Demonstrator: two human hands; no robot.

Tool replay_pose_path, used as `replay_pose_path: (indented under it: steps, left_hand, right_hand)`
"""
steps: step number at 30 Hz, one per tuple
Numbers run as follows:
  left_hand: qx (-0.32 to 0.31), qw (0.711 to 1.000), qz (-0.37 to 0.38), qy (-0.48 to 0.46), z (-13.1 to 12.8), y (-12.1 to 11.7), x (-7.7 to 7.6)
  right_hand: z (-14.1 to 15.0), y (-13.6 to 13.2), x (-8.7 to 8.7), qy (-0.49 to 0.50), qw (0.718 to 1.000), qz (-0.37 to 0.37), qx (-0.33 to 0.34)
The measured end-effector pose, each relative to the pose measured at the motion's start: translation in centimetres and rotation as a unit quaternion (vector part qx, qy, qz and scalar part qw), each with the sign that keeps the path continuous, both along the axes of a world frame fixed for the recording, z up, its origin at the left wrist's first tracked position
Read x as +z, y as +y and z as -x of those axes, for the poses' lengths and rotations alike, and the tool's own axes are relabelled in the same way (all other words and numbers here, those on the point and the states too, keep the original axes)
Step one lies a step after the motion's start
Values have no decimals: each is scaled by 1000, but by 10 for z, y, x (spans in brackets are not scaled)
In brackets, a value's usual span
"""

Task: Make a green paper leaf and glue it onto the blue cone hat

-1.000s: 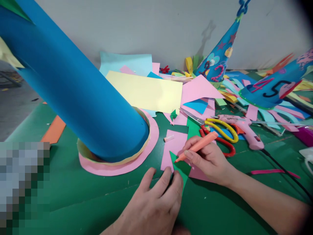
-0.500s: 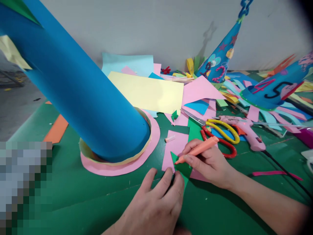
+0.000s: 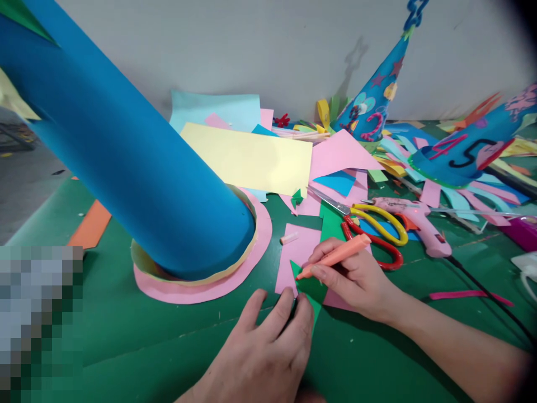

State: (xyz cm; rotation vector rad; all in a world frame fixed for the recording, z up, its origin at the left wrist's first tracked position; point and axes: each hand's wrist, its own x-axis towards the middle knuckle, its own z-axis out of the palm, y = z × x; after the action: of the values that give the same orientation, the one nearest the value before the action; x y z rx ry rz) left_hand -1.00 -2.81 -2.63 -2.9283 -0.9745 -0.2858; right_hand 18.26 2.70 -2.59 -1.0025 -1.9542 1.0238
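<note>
My right hand point(image 3: 356, 277) grips an orange marker point(image 3: 335, 257) like a pen, its tip resting on a small green paper triangle point(image 3: 310, 288). The triangle lies on a pink paper sheet point(image 3: 297, 254) on the green table. My left hand point(image 3: 264, 350) lies flat with fingers spread, its fingertips pressing the triangle's lower edge. Just beyond my right hand lie scissors point(image 3: 373, 226) with yellow and red handles.
A big blue paper tube point(image 3: 121, 151) leans left, standing on a pink paper disc point(image 3: 260, 235). A yellow sheet point(image 3: 251, 157), paper scraps, a pink glue gun point(image 3: 419, 221) and two decorated blue cone hats point(image 3: 373, 106) point(image 3: 470, 148) crowd the back and right. A black cable point(image 3: 490, 294) runs right.
The marker tip has shifted slightly left along the green triangle. Both hands otherwise stay in place.
</note>
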Motion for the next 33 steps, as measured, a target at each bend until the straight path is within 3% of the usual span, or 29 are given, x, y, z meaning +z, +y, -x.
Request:
replay_pose_path:
  steps: [4,30,33]
  left_hand:
    - [33,999,28,-3,-3,-2,1]
    - [38,998,37,14,-2,-3,2]
    - [9,999,29,12,2,0,-1]
  right_hand:
    - [0,0,-1,-5,1000,-10,-8]
    - [2,-2,0,-14,998,3,-54]
    - [2,-3,0,-14,998,4,-57]
